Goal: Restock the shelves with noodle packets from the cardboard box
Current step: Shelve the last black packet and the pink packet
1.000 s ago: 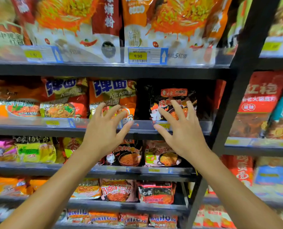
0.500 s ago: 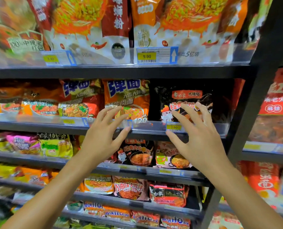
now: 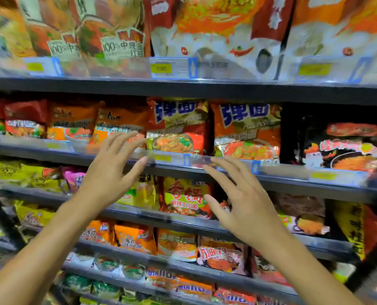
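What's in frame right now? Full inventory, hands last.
Large noodle bags: several, orange, red and white, top shelf.
Price tags: several, blue with yellow, on the clear shelf-edge strips; print blurred.
Blue-lettered packets: two, red and gold, second shelf, centre.
Black packet: one, black with red label, second shelf, right.
Orange packets: several, orange and red, second shelf, left.
Yellow packets: several, third shelf, left.
Green-labelled packet: one, orange and green, third shelf, between the hands.
Lower packets: many, mostly orange, bottom shelves; count unclear.
Shelves: dark grey, at least five tiers.
Left hand: open, empty, fingers spread toward second shelf.
Right hand: open, empty, lower.
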Motion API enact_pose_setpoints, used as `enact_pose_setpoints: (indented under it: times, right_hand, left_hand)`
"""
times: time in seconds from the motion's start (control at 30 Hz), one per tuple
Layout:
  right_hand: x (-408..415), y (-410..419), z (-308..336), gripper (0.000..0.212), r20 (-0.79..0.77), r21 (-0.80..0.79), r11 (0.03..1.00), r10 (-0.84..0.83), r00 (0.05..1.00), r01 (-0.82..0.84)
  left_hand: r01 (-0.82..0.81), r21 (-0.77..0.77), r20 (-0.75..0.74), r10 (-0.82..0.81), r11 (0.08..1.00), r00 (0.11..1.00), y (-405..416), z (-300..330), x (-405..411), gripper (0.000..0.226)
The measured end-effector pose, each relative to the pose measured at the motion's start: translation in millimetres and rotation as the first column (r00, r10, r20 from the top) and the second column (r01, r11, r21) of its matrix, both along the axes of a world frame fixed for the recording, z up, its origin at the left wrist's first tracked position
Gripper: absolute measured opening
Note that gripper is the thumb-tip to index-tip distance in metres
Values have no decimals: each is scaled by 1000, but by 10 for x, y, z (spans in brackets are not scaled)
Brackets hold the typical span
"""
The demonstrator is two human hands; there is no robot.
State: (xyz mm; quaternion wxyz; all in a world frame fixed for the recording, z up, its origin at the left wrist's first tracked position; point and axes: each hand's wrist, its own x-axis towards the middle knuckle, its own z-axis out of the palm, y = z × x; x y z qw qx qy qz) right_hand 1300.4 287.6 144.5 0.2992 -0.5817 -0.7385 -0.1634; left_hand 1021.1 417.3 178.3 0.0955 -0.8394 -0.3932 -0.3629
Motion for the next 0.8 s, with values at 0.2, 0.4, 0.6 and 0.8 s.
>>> enact_pose_setpoints:
  times: [0.2, 0.4, 0.6, 0.8]
  right_hand:
    - [-1056, 753, 259, 61, 6, -39, 994, -98, 995, 99]
    - [-1481, 1161, 380, 65, 48, -217, 913, -344, 938, 346]
    - [-1375, 1138, 358, 71, 132, -234, 863, -429, 894, 449]
    - [-1413, 1198, 331, 71, 89, -155, 883, -434, 896, 443]
  left_hand:
    - [52, -4, -102, -52, 999, 993, 685, -13, -1005, 54]
    - [105, -48, -263, -114, 993, 958, 1067, 156, -990, 62]
    - [66, -42, -334, -76, 997, 940, 1060, 59, -669, 65]
    - [24, -105, -328, -57, 994, 943, 933, 79, -579, 71]
